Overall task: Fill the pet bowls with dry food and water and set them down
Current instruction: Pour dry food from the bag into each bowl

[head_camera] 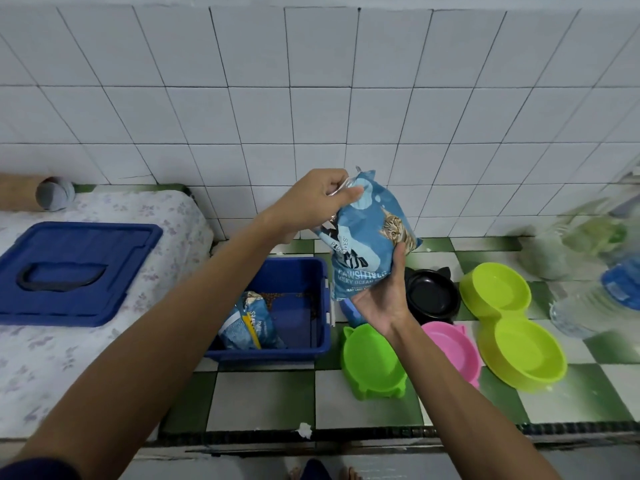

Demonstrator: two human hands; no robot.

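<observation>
The bag (370,237) of dry food is up in the air, over the floor (263,393), between the blue bin (311,344) and the black bowl (433,296). The left hand (318,202) pinches its crinkled top corner, fingers curled tight on it. The right hand (381,299) cups it from below — thumb up along the side, palm under the bottom.

The bag looks soft and floppy, a bit slippery, and not very heavy. It would sag if held by the top alone, so one hand at the top and one under the bottom seems best.

Its long side runs up and down, leaning a little. The opening end points up, toward the wall.
</observation>
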